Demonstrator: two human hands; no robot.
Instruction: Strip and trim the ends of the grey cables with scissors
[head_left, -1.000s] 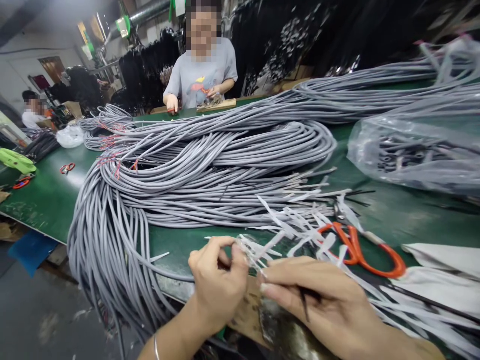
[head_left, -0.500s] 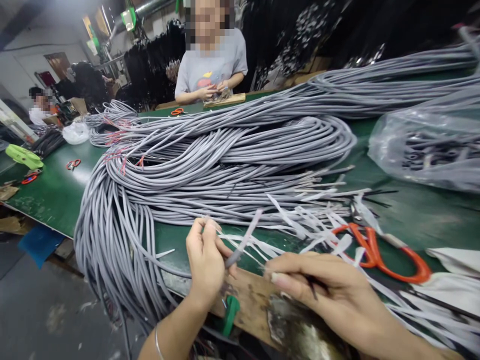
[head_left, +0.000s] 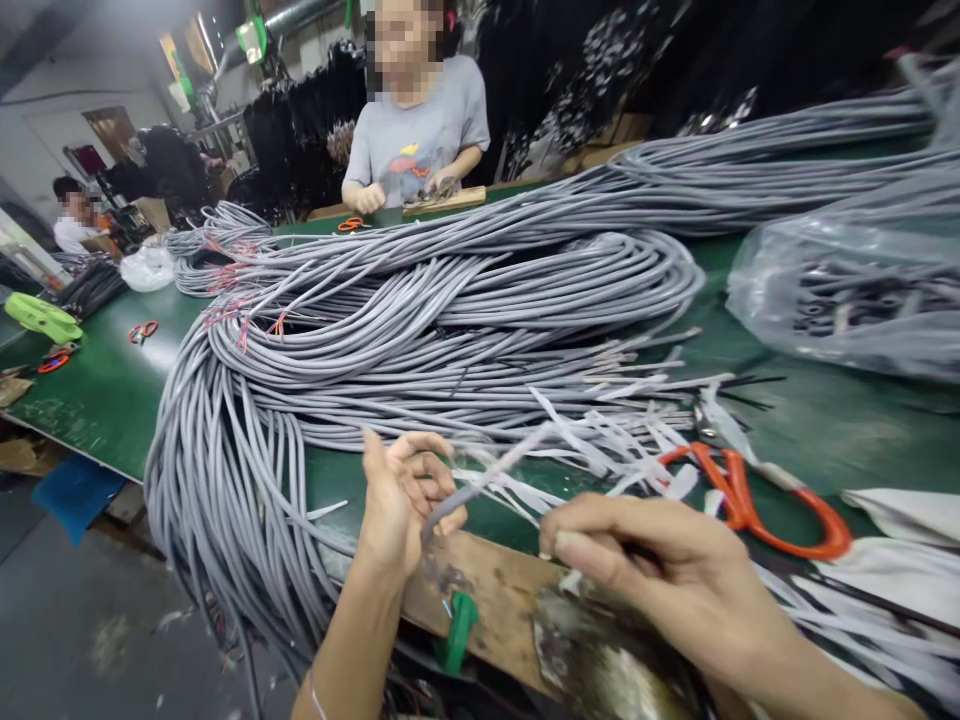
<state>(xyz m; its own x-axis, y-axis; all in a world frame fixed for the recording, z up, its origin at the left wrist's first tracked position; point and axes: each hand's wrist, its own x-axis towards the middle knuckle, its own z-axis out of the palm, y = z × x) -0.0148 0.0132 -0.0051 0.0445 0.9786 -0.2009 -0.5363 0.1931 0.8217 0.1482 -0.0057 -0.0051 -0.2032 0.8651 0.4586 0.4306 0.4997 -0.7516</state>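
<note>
A single grey cable [head_left: 459, 497] passes through my left hand [head_left: 409, 490], its pale stripped end pointing up and right. The lower fingers curl round the cable, while the thumb stands apart. To the right, my right hand [head_left: 660, 570] is closed, thumb against the bent forefinger; anything pinched at the fingertips is too small and blurred to name. Just beyond both hands lie white strips [head_left: 577, 445] and a large bundle of grey cables [head_left: 360, 380]. Beneath them is a brown board [head_left: 495, 600] with a green piece [head_left: 459, 632] at its edge.
Orange-handled scissors [head_left: 739, 490] lie right of the bundle. Behind them sits a clear plastic bag [head_left: 765, 290] of dark parts. A person [head_left: 416, 130] works across the green table [head_left: 105, 400]. Cables hang over its near edge.
My left hand has loosened its pinch, its thumb and fingers spreading while it shifted slightly left. My right hand moved slightly right. The person opposite has drawn their hands apart.
</note>
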